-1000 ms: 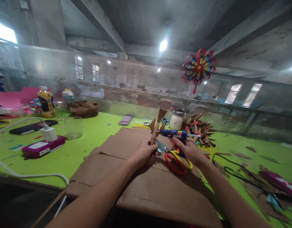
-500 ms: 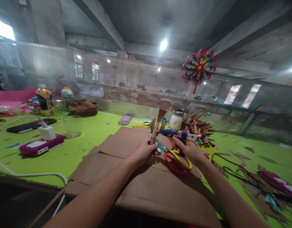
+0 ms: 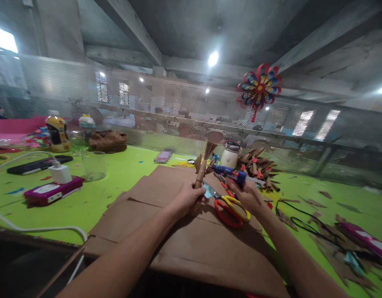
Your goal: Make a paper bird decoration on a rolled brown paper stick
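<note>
Forearms [image 3: 138, 244] aslant inward, left hand [image 3: 190, 197] around brown paper stalk [image 3: 201, 171], right hand [image 3: 248, 194] around blue glue gun [image 3: 230, 173].

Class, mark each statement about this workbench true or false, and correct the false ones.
1. The left hand holds a rolled brown paper piece. True.
2. The right hand holds a paintbrush. False: it holds a blue glue gun.
3. The scissors have one red and one yellow handle. True.
4. The clear cup stands on the brown sheets. False: it stands on the green tabletop.
5. The flower-shaped decoration includes red, yellow and blue. True.
</note>
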A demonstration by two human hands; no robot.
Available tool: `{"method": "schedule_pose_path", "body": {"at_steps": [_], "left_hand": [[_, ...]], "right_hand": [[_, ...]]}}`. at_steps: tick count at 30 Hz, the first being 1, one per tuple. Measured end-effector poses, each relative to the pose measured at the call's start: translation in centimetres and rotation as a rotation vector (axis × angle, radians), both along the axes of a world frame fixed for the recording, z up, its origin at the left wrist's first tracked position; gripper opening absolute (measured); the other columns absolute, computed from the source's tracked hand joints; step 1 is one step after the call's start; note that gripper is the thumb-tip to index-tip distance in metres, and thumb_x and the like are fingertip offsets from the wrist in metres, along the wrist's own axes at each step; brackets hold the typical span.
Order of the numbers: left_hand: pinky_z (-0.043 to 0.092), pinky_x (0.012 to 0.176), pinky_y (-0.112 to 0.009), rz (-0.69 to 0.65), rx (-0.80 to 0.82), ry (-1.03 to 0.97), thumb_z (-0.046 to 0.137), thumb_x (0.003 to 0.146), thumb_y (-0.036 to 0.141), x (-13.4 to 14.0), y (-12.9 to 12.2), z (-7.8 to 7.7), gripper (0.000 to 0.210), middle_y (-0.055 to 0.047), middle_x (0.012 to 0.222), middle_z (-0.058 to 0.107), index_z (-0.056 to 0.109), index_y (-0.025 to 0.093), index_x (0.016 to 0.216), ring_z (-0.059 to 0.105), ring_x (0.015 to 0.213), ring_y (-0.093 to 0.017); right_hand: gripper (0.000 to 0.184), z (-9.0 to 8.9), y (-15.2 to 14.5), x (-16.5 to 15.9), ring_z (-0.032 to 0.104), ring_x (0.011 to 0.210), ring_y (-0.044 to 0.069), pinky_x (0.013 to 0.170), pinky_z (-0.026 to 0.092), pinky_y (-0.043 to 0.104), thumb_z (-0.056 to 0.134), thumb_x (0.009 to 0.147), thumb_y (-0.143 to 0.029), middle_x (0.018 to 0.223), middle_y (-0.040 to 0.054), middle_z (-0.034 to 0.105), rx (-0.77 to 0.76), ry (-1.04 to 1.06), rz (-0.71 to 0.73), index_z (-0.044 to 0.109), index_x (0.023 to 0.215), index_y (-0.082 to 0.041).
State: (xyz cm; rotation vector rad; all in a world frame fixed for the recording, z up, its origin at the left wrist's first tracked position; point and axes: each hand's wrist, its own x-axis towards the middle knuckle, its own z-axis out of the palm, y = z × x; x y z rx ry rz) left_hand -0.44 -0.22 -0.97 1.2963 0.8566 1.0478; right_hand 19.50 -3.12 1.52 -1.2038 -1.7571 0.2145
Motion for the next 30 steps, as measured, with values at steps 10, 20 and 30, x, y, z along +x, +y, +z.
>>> {"method": "schedule_pose_path", "body": {"at_steps": [10, 20, 30], "left_hand": [[0.027, 0.038, -0.014, 0.036, -0.098, -0.085, 0.059, 0.074, 0.014, -0.2, 0.0, 0.8, 0.012, 0.001, 0.055, 0.051, 0.048, 0.014, 0.078, 0.043, 0.043, -0.004], [0.031, 0.040, -0.016, 0.063, -0.027, -0.086, 0.060, 0.075, 0.017, -0.3, 0.1, 0.9, 0.011, 0.000, 0.058, 0.053, 0.051, 0.013, 0.079, 0.046, 0.045, -0.005], [0.037, 0.046, -0.019, -0.044, 0.029, -0.129, 0.071, 0.067, 0.030, 0.2, -0.7, 0.8, 0.029, 0.001, 0.063, 0.053, 0.055, 0.013, 0.082, 0.048, 0.049, -0.007]], "right_hand": [[0.025, -0.8, 1.9, 3.1, 0.055, 0.076, 0.023, 0.072, 0.043, 0.034, 0.059, 0.074, -0.041, 0.078, 0.0090, 0.060, 0.146, -0.288, -0.329, 0.062, 0.076, -0.017], [0.036, 0.6, 0.6, 4.2, 0.053, 0.104, 0.027, 0.086, 0.043, 0.037, 0.071, 0.060, -0.029, 0.107, 0.0086, 0.064, -0.314, -0.403, 0.119, 0.070, 0.095, -0.021], [0.034, -0.6, 0.0, -2.8, 0.054, 0.057, 0.012, 0.057, 0.043, 0.025, 0.066, 0.070, -0.049, 0.066, 0.0019, 0.064, -0.405, 0.353, 0.249, 0.065, 0.077, -0.016]]}}
